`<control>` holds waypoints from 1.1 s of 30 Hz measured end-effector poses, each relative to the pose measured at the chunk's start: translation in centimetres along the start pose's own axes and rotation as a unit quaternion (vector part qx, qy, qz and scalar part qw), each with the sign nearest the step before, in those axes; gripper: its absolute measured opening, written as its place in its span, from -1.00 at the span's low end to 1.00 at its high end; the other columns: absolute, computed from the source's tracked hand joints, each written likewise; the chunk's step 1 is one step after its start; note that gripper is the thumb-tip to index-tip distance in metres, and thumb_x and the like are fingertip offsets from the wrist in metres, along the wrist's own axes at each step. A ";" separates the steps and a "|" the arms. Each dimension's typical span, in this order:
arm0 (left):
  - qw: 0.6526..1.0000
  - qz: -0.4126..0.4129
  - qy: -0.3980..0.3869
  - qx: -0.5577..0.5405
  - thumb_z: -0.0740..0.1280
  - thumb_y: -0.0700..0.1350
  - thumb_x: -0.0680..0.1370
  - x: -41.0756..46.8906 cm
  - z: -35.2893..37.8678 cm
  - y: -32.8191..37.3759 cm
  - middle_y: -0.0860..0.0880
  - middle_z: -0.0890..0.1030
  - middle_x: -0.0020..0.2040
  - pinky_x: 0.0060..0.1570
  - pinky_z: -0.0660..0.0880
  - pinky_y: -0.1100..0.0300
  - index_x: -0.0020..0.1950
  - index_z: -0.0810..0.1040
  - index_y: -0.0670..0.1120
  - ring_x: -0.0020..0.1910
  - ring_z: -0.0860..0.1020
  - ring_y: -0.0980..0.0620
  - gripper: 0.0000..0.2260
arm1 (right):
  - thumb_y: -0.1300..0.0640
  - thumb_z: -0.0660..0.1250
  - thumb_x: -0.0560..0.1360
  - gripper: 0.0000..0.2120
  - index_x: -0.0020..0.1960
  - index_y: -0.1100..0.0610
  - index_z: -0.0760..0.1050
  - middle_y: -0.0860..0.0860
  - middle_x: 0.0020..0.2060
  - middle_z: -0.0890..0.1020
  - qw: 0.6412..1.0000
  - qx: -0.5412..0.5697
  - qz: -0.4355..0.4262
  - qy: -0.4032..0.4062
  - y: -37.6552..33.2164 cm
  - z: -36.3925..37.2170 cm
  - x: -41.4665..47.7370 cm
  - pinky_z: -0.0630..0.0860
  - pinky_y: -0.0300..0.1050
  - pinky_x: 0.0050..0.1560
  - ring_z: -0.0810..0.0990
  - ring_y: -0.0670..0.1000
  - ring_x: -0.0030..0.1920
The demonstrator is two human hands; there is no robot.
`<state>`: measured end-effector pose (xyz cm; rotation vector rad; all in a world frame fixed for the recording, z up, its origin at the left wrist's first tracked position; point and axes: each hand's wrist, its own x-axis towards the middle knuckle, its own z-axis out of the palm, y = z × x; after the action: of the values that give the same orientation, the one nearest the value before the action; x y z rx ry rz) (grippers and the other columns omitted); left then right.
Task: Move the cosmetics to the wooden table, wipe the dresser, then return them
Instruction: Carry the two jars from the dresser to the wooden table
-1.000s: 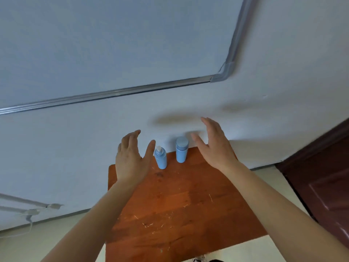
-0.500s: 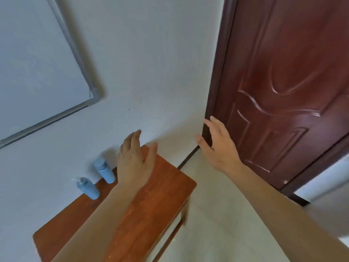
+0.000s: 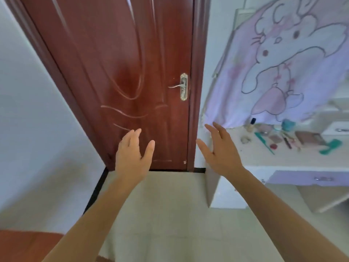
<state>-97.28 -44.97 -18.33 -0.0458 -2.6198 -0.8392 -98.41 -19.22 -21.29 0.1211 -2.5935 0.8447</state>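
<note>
My left hand (image 3: 132, 156) and my right hand (image 3: 221, 150) are both raised in front of me, empty, fingers spread. The pale dresser (image 3: 251, 157) stands at the right with several cosmetics on its top: a small foundation bottle (image 3: 252, 125), a green comb (image 3: 263, 140), a green hairbrush (image 3: 331, 146), a brown palette (image 3: 309, 138) and a teal jar (image 3: 288, 124). My right hand is just left of the dresser's near corner. A corner of the wooden table (image 3: 24, 244) shows at the bottom left. The two blue bottles are out of view.
A closed dark red door (image 3: 132, 72) with a metal handle (image 3: 179, 86) faces me. A cloth with a cartoon rabbit (image 3: 283, 63) hangs behind the dresser. A lilac drawer (image 3: 309, 178) sits under the dresser top. Pale tiled floor (image 3: 170, 205) lies ahead.
My view has swung right, from the wooden table with two blue bottles, past the door, to the dresser. Both hands stay open and empty throughout.
</note>
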 end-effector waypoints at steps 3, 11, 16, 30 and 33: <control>0.997 0.058 -0.057 -0.009 0.18 0.16 0.60 2.2 6.7 6.0 -0.09 0.31 0.49 0.44 0.21 -0.07 0.50 0.29 -0.05 0.48 0.22 -0.05 -0.47 | -0.16 0.24 0.58 -0.45 0.48 0.07 0.30 0.12 0.50 0.29 0.997 -0.042 0.060 0.018 7.6 -4.3 0.4 0.29 0.09 0.40 0.22 0.10 0.49; 0.967 0.179 -0.179 0.017 0.11 0.19 0.62 9.2 23.0 16.5 -0.13 0.17 0.56 0.48 0.09 -0.09 0.52 0.26 -0.01 0.54 0.08 -0.12 -0.48 | -0.13 0.27 0.56 -0.48 0.42 0.12 0.37 0.16 0.39 0.41 0.981 -0.091 0.163 0.060 22.6 -9.9 3.4 0.40 0.15 0.30 0.39 0.16 0.38; 0.948 0.210 -0.240 -0.005 0.06 0.22 0.61 15.9 32.6 22.1 -0.06 0.05 0.59 0.50 0.00 -0.11 0.56 0.16 0.05 0.56 -0.02 -0.06 -0.46 | -0.08 0.34 0.55 -0.52 0.36 0.18 0.45 0.21 0.37 0.43 0.967 -0.143 0.199 0.072 30.6 -12.2 9.2 0.45 0.18 0.23 0.42 0.23 0.35; 0.885 0.268 -0.373 0.083 0.04 0.23 0.62 23.9 55.7 34.9 -0.08 0.08 0.58 0.49 0.04 -0.14 0.53 0.16 0.07 0.55 0.01 -0.11 -0.48 | -0.05 0.41 0.50 -0.55 0.31 0.10 0.45 0.14 0.31 0.49 0.938 -0.173 0.295 0.051 51.8 -14.7 15.4 0.50 0.13 0.16 0.48 0.18 0.28; 0.885 0.242 -0.386 0.097 0.06 0.23 0.61 22.6 60.4 35.8 -0.10 0.16 0.56 0.43 0.13 -0.11 0.52 0.20 0.06 0.52 0.11 -0.12 -0.48 | -0.04 0.39 0.52 -0.54 0.34 0.11 0.42 0.16 0.33 0.46 0.941 -0.147 0.304 0.001 57.9 -14.2 16.4 0.48 0.19 0.20 0.46 0.20 0.30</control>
<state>-134.21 16.61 -35.16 -1.1434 -3.1460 -0.4112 -120.21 36.84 -35.79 -0.8005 -2.7457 0.6200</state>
